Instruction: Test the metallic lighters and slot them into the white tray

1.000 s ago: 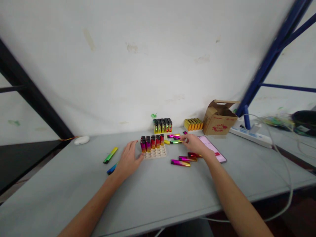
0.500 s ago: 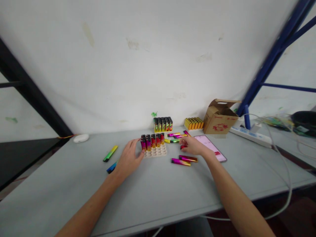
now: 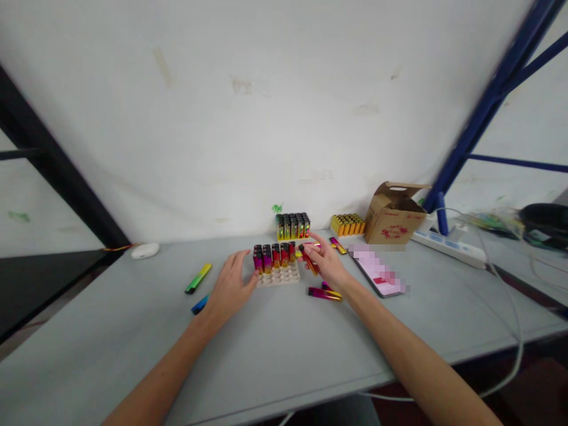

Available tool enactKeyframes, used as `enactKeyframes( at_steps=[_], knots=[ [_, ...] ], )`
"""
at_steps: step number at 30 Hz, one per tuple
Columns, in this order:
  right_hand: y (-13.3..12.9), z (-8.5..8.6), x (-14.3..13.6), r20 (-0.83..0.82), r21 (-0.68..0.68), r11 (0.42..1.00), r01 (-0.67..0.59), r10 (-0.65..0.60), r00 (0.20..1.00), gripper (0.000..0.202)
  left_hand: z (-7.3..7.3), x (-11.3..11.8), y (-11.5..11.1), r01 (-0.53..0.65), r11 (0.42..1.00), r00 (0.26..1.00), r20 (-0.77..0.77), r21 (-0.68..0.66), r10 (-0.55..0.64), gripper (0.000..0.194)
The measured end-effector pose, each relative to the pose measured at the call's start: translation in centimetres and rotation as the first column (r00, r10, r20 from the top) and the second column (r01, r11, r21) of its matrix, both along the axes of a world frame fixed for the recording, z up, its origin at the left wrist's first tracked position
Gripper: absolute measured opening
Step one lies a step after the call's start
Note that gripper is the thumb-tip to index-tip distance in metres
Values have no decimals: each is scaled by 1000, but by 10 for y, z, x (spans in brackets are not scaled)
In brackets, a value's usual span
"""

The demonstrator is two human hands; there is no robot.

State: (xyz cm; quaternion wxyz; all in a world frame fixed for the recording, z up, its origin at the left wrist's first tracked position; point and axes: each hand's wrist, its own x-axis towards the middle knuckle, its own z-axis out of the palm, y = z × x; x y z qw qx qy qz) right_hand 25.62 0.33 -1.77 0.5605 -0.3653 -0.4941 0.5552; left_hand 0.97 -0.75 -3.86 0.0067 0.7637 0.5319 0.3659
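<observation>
My left hand (image 3: pixel 231 285) rests on the grey table (image 3: pixel 275 349) with its fingers spread, touching the left side of a beige holed tray (image 3: pixel 279 274). Several red-and-magenta lighters (image 3: pixel 273 255) stand upright in the tray's back rows. My right hand (image 3: pixel 327 264) grips a red-and-yellow lighter (image 3: pixel 309 260) tilted just right of the tray. Loose magenta-and-gold lighters (image 3: pixel 325 293) lie flat beneath that hand, and another one (image 3: pixel 338 245) lies behind it.
Against the wall stand a block of dark lighters (image 3: pixel 292 226), a block of yellow lighters (image 3: pixel 348 224) and an open cardboard box (image 3: pixel 394 214). A phone (image 3: pixel 378 273) lies right, a power strip (image 3: pixel 450 247) beyond. Green (image 3: pixel 198 278) and blue (image 3: pixel 200 304) lighters lie left.
My right hand picked a lighter up from the loose pile and carried it left to the tray's right edge. My left hand stayed at the tray.
</observation>
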Motion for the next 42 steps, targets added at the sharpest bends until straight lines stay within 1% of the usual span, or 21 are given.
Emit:
enactKeyframes(
  at_steps=[3, 6, 8, 13, 16, 18, 21, 25, 28, 32, 36, 42],
  knots=[
    [-5, 2, -3, -43, -101, 995, 11, -15, 999, 57, 0, 0, -1, 14, 1000, 1000, -3, 0, -14, 45],
    [-7, 4, -3, -84, -171, 984, -48, 34, 996, 46, 0, 1, -1, 12, 1000, 1000, -7, -9, -12, 45],
    [-5, 5, -1, -76, -169, 983, -71, 59, 995, 43, 0, 1, -1, 9, 1000, 1000, -9, -19, -9, 45],
    [0, 2, 4, -20, -100, 988, -120, 119, 993, 40, 0, 1, -2, 20, 1000, 1000, -3, -24, -20, 45],
    [-1, -1, 5, 60, -112, 988, -103, 110, 992, 43, 0, 0, -1, 14, 999, 1000, 3, -37, -14, 44],
    [-1, -1, 5, 88, -133, 984, -116, 128, 988, 41, 0, 0, -1, 7, 999, 1000, 1, -35, -7, 44],
    [0, -2, 6, 22, -169, 973, -161, 166, 986, 36, 0, 0, -1, 4, 1000, 1000, -8, -23, -4, 44],
    [3, -1, 7, -119, -231, 944, -236, 214, 970, 48, 0, 1, -2, 14, 1000, 1000, -25, -25, -15, 43],
    [3, -1, 8, -169, -271, 918, -289, 251, 953, 49, 1, 1, -2, 18, 1000, 999, -28, -22, -19, 42],
    [1, -1, 7, -196, -278, 906, -320, 273, 942, 46, 2, 1, -2, 18, 1000, 1000, -19, -23, -18, 41],
    [1, -2, 6, -193, -227, 918, -325, 285, 939, 42, 1, 1, -2, 24, 999, 999, -21, -27, -25, 41],
    [0, 0, 5, -170, -199, 934, -296, 265, 949, 36, 0, 1, -2, 24, 998, 999, -26, -50, -25, 41]
  ],
)
